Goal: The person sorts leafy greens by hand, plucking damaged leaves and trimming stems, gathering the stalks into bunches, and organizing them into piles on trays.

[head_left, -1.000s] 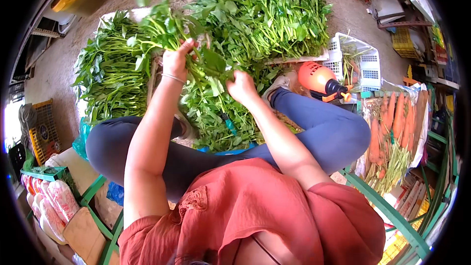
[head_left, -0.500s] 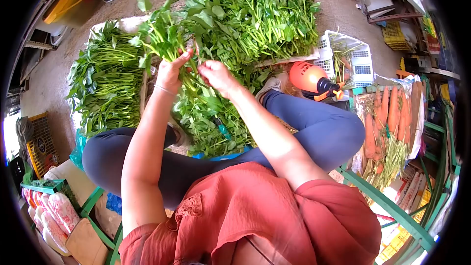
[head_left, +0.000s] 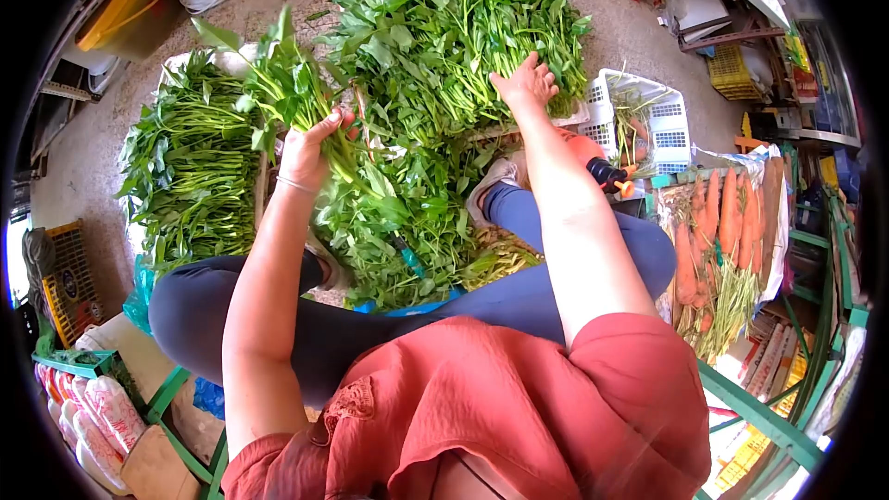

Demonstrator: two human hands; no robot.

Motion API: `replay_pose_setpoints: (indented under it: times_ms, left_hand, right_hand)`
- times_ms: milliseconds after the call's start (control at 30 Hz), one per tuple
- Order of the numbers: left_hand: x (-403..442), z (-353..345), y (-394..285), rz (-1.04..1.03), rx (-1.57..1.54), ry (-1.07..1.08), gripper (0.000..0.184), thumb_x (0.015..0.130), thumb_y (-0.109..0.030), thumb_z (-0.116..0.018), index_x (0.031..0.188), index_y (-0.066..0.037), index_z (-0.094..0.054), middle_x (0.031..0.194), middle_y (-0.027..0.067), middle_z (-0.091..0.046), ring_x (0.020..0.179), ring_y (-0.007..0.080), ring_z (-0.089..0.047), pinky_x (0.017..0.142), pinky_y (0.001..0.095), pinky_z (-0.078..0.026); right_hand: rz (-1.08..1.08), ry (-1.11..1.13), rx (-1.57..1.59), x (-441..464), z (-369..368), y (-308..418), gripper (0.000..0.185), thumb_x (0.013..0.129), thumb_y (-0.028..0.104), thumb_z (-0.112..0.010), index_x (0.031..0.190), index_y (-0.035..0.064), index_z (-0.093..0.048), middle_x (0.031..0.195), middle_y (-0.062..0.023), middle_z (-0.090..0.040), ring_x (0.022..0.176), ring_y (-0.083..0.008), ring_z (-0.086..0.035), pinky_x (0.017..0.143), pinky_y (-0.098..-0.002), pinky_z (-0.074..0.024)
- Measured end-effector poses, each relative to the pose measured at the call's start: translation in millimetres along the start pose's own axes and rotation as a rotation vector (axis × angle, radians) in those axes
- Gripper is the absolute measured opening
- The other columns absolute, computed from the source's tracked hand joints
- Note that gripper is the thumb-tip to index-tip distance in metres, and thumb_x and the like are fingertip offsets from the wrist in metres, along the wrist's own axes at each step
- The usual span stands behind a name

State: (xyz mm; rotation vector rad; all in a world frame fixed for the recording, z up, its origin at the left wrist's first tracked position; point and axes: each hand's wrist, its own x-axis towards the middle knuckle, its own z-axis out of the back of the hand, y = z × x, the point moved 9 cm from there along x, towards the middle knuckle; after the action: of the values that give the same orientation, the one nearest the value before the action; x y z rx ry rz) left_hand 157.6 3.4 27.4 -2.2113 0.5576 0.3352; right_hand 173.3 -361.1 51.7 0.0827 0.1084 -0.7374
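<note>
My left hand is closed around the stems of a bunch of water spinach, leaves pointing up and away. My right hand has its fingers spread at the near edge of the large water spinach pile; whether it touches the stems I cannot tell. Left of the held bunch lies another stack of the same greens, stems laid side by side. Loose greens fill the space between my legs, with a teal-coloured item among them.
An orange sprayer, partly hidden by my right forearm, is near a white plastic basket holding stems and carrots. Several carrots lie on a stand at the right. A yellow bucket stands at the far left.
My right hand has left the held bunch and moved right and forward to the large pile, its fingers now spread. My left hand keeps its bunch, slightly lower and further left.
</note>
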Motion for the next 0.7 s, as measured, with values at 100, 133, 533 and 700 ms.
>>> replay_pose_setpoints:
  times_ms: [100,133,533,700]
  left_hand:
    - [-1.3,4.0,9.0,0.11,0.033,-0.05,0.025,0.079,-0.002,-0.057,0.103,-0.003,-0.051,0.087,0.0061,-0.057,0.084,0.0198,-0.058,0.073,0.0379,-0.052]
    - [-1.3,6.5,9.2,0.109,0.033,-0.053,0.025,0.079,-0.002,-0.057,0.103,-0.003,-0.051,0.087,0.0061,-0.057,0.084,0.0198,-0.058,0.073,0.0379,-0.052]
    - [0.4,11.4,10.6,0.112,0.045,-0.079,0.016,0.079,-0.003,-0.057,0.094,0.001,-0.052,0.086,0.009,-0.057,0.08,0.0203,-0.059,0.069,0.0373,-0.053]
    - [0.0,13.0,10.0,0.114,0.037,-0.093,0.015,0.079,-0.002,-0.056,0.092,0.002,-0.052,0.086,0.0101,-0.056,0.079,0.0207,-0.059,0.068,0.0374,-0.053]
  right_hand:
    - [0.055,0.061,-0.096,16.1,2.7,-0.5,0.08,0.067,0.038,-0.067,0.128,0.006,-0.027,0.125,-0.018,-0.038,0.114,-0.0301,-0.038,0.091,-0.0415,-0.0334]
    - [0.082,0.118,-0.136,22.8,-1.6,0.7,0.078,0.067,0.037,-0.067,0.127,0.0055,-0.029,0.123,-0.0181,-0.039,0.111,-0.0299,-0.041,0.089,-0.0404,-0.0369]
    - [0.042,0.159,0.06,31.3,26.3,-3.9,0.045,0.067,0.03,-0.065,0.102,0.0053,-0.052,0.097,-0.0138,-0.059,0.089,-0.023,-0.059,0.079,-0.0337,-0.0464]
    - [0.074,0.181,0.904,60.0,34.0,-35.1,0.035,0.06,0.017,-0.067,0.088,-0.0021,-0.058,0.085,-0.0132,-0.061,0.075,-0.0203,-0.058,0.067,-0.0323,-0.0464]
